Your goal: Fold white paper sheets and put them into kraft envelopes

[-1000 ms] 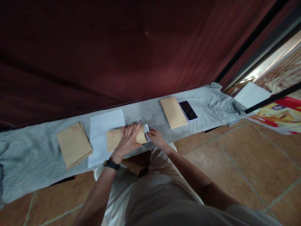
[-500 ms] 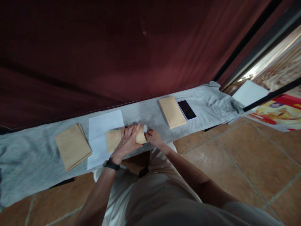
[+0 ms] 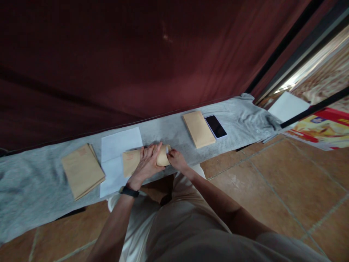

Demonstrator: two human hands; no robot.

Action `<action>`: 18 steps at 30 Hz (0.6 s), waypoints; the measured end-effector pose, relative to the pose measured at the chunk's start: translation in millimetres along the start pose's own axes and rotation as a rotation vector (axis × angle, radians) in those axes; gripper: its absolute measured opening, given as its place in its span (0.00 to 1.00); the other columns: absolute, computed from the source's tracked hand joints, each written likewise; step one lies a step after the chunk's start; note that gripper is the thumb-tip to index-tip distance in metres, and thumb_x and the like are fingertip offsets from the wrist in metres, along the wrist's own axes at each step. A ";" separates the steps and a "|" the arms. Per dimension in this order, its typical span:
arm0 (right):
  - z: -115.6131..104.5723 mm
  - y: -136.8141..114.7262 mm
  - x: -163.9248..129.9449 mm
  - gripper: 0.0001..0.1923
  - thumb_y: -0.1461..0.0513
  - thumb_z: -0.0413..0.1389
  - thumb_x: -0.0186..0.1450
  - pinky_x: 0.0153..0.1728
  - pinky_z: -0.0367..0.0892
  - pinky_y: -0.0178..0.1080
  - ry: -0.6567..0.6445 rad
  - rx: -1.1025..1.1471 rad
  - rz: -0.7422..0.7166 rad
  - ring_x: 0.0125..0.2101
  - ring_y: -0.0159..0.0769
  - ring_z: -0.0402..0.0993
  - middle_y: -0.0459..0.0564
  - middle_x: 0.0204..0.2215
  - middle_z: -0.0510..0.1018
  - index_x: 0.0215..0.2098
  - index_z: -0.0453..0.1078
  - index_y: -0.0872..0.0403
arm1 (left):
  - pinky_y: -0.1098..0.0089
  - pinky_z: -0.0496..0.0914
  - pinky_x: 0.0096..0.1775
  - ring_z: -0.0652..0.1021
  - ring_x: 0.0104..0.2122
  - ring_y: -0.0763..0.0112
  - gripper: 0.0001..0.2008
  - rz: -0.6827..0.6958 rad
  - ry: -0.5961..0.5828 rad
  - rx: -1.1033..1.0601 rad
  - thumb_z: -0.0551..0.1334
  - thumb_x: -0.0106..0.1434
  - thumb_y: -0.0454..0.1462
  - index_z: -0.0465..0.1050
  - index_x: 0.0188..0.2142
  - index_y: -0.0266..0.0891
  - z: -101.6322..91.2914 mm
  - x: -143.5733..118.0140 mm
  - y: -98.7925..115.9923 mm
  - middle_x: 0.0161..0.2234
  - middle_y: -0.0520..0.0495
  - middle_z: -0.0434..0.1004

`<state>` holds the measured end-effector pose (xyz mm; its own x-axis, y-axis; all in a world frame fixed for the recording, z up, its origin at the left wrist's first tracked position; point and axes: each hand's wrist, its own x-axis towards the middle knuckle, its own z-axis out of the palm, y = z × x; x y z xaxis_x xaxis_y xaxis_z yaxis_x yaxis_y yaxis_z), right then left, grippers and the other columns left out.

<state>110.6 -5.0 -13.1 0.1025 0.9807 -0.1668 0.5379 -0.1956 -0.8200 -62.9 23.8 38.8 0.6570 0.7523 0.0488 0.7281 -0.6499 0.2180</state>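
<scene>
A brown paper envelope (image 3: 131, 162) with faint red print lies across the bench in front of me, its right end bowed open. My left hand (image 3: 148, 160) grips it from above, thumb and fingers bent around its middle. At the open end, my right hand (image 3: 176, 159) is closed, its fingertips at the mouth on a white paper (image 3: 167, 149). Only a small bit of that paper shows; the rest is hidden by the envelope and my fingers. Beneath the envelope's left part lies a white sheet (image 3: 110, 149) with a crease.
Several brown envelopes (image 3: 83, 171) lie stacked at the left. A neat brown envelope stack (image 3: 199, 129) sits to the right, beside a phone (image 3: 216, 126) with a dark screen. Grey cloth (image 3: 169, 127) covers the narrow bench, with a dark red curtain (image 3: 136, 72) behind it.
Less of the white paper shows at the envelope's mouth, and my right hand has shifted slightly left toward it. My left hand keeps its grip.
</scene>
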 end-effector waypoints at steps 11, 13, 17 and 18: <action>11.3 6.9 -9.2 0.10 0.69 0.58 0.61 0.43 0.69 0.37 0.258 0.107 -0.006 0.39 0.36 0.75 0.49 0.38 0.76 0.40 0.68 0.52 | 0.42 0.45 0.67 0.59 0.68 0.43 0.56 0.005 0.018 0.009 0.71 0.55 0.46 0.38 0.73 0.41 -0.2 -1.3 -0.3 0.67 0.31 0.58; 13.9 8.5 -10.6 0.15 0.68 0.59 0.60 0.41 0.70 0.37 0.306 0.196 -0.001 0.37 0.36 0.75 0.47 0.37 0.75 0.44 0.65 0.52 | 0.42 0.44 0.67 0.59 0.68 0.43 0.56 0.010 0.023 0.018 0.71 0.55 0.45 0.38 0.73 0.41 0.3 -1.3 -0.4 0.67 0.31 0.58; 13.4 8.9 -8.8 0.23 0.68 0.58 0.60 0.41 0.70 0.38 0.274 0.239 -0.001 0.37 0.36 0.76 0.47 0.39 0.76 0.52 0.62 0.52 | 0.41 0.45 0.67 0.61 0.67 0.42 0.57 0.015 0.032 0.025 0.72 0.53 0.45 0.40 0.73 0.39 -0.4 -1.3 0.0 0.66 0.30 0.60; 12.2 8.6 -7.8 0.22 0.68 0.58 0.59 0.41 0.70 0.38 0.260 0.211 -0.004 0.38 0.37 0.76 0.48 0.39 0.77 0.51 0.63 0.52 | 0.41 0.45 0.67 0.61 0.67 0.42 0.57 0.021 0.037 0.029 0.72 0.53 0.45 0.40 0.73 0.39 -0.5 -1.4 -0.1 0.66 0.30 0.60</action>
<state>104.1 -14.4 -25.6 0.3254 0.9447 -0.0408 0.3563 -0.1624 -0.9202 -64.1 22.9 39.2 0.6648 0.7417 0.0889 0.7200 -0.6679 0.1887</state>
